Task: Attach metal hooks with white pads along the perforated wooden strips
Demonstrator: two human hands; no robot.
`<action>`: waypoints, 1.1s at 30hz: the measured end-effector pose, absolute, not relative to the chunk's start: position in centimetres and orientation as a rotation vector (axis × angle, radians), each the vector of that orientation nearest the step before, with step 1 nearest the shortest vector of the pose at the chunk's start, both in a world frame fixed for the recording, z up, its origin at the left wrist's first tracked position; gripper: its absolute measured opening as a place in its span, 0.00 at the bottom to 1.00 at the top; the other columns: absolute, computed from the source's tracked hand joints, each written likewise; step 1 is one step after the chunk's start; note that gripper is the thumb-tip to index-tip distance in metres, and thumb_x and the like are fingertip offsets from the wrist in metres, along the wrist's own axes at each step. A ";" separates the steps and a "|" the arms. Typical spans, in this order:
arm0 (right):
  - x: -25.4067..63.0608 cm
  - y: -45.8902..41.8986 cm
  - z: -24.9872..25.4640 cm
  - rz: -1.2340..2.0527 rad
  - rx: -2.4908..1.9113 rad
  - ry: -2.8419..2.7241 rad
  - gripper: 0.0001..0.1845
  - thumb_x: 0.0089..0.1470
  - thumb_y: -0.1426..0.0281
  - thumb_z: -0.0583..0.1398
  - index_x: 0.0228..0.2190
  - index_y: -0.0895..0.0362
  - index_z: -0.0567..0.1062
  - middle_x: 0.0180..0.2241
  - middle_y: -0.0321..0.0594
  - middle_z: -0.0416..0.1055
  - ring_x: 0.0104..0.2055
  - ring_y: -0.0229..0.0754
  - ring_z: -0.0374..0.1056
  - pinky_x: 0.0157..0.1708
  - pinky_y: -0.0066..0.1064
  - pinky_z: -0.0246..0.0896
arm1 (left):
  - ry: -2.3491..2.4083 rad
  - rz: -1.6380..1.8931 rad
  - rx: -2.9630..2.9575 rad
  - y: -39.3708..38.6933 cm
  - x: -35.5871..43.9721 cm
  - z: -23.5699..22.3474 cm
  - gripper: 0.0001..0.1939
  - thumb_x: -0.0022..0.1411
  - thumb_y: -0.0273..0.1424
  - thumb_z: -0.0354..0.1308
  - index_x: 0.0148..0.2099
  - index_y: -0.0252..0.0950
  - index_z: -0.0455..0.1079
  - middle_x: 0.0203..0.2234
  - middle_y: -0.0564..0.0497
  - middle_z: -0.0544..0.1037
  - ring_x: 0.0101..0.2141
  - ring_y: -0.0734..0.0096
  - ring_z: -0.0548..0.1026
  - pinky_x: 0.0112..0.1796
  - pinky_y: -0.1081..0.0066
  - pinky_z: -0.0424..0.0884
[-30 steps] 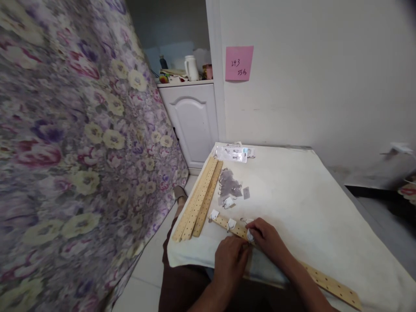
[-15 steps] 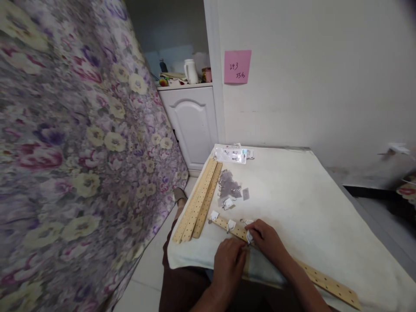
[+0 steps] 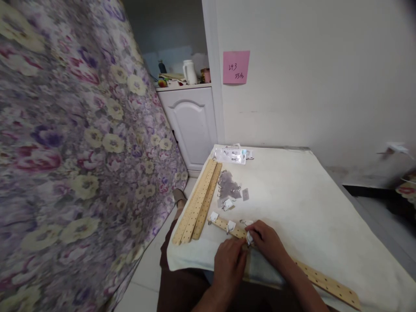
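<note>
A long wooden strip with drilled holes (image 3: 238,232) lies slantwise near the table's front edge, its far end (image 3: 328,279) showing beyond my right forearm. White-backed metal hooks (image 3: 231,225) sit along it. My right hand (image 3: 268,240) is closed, with thumb and forefinger pinching another white-backed hook (image 3: 249,237) on the strip. Beside it, my left hand (image 3: 229,260) is curled with its fingertips at the strip's near edge, close to the same hook; what they grip is hidden. One more hook (image 3: 247,222) lies just behind the strip.
Several similar wooden strips (image 3: 198,201) lie together at the table's left side. Nearby are a pile of hooks with clear backings (image 3: 229,185), a loose clear square (image 3: 245,194) and a hook with a white backing (image 3: 228,204). Plastic packaging (image 3: 229,155) rests at the back edge.
Both hands stay at the same hook on the strip with only slight finger movement. The view has shifted very slightly.
</note>
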State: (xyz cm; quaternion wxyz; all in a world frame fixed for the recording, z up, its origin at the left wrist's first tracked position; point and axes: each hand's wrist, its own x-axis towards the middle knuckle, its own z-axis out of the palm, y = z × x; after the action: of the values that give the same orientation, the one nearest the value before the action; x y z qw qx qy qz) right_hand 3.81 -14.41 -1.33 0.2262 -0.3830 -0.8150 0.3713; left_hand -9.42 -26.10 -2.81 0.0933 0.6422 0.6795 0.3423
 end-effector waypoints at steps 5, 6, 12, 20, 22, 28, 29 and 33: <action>3.8 -14.4 -1.3 1.026 -1.055 -2.240 0.14 0.56 0.70 0.51 0.35 0.56 0.77 0.36 0.42 0.74 0.41 0.43 0.69 0.42 0.33 0.60 | 2.035 0.956 1.955 -25.9 -9.4 -2.6 0.17 0.61 0.25 0.53 0.52 0.40 0.67 0.40 0.47 0.77 0.41 0.60 0.72 0.41 0.60 0.70; 3.8 -14.4 -1.4 1.025 -1.055 -2.240 0.14 0.56 0.70 0.51 0.35 0.56 0.77 0.36 0.42 0.74 0.41 0.43 0.69 0.42 0.33 0.60 | 2.041 0.943 1.961 -25.9 -9.4 -2.6 0.17 0.61 0.25 0.53 0.52 0.40 0.67 0.39 0.47 0.77 0.40 0.60 0.72 0.41 0.60 0.70; 3.9 -14.3 -1.8 1.018 -1.060 -2.238 0.13 0.56 0.70 0.52 0.35 0.55 0.77 0.35 0.41 0.73 0.40 0.43 0.69 0.42 0.33 0.60 | 2.045 0.900 2.039 -25.8 -9.5 -2.7 0.16 0.63 0.27 0.51 0.53 0.40 0.66 0.37 0.47 0.76 0.38 0.61 0.72 0.38 0.63 0.70; 3.8 -14.4 -1.5 1.012 -1.045 -2.220 0.13 0.56 0.70 0.52 0.35 0.55 0.77 0.36 0.41 0.74 0.40 0.43 0.69 0.42 0.33 0.61 | 2.051 0.849 2.099 -25.7 -9.7 -2.9 0.17 0.64 0.26 0.49 0.55 0.40 0.65 0.36 0.46 0.75 0.37 0.61 0.73 0.35 0.64 0.69; 3.8 -14.4 -1.3 1.006 -1.050 -2.225 0.14 0.56 0.70 0.51 0.35 0.55 0.77 0.36 0.41 0.74 0.40 0.43 0.69 0.42 0.33 0.61 | 2.054 0.843 2.108 -25.8 -9.7 -3.0 0.17 0.64 0.26 0.49 0.55 0.40 0.65 0.36 0.46 0.76 0.37 0.61 0.73 0.35 0.65 0.69; 3.7 -14.5 -1.4 0.995 -1.071 -2.236 0.13 0.56 0.71 0.51 0.35 0.54 0.76 0.35 0.40 0.73 0.40 0.42 0.69 0.42 0.32 0.60 | 2.065 0.858 2.137 -25.7 -9.7 -3.0 0.18 0.63 0.25 0.49 0.55 0.41 0.64 0.37 0.47 0.76 0.37 0.62 0.73 0.35 0.65 0.69; 3.7 -14.5 -1.4 0.994 -1.073 -2.237 0.13 0.56 0.71 0.51 0.34 0.54 0.76 0.35 0.40 0.73 0.40 0.42 0.69 0.42 0.32 0.60 | 2.063 0.862 2.149 -25.6 -9.7 -3.0 0.18 0.63 0.25 0.49 0.55 0.41 0.64 0.37 0.47 0.76 0.37 0.62 0.73 0.34 0.65 0.69; 3.7 -14.6 -1.5 0.994 -1.074 -2.235 0.13 0.56 0.71 0.51 0.35 0.54 0.76 0.35 0.40 0.73 0.40 0.42 0.69 0.42 0.32 0.60 | 2.067 0.891 2.190 -25.5 -9.8 -3.3 0.18 0.63 0.25 0.49 0.55 0.41 0.64 0.35 0.47 0.76 0.35 0.62 0.73 0.32 0.66 0.68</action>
State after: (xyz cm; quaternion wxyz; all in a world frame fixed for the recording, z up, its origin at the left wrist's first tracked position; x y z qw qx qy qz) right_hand 3.70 -14.56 -1.49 0.2330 -0.3909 -0.8135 0.3621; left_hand -9.82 -25.54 -3.29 0.0006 0.6974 0.6581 0.2837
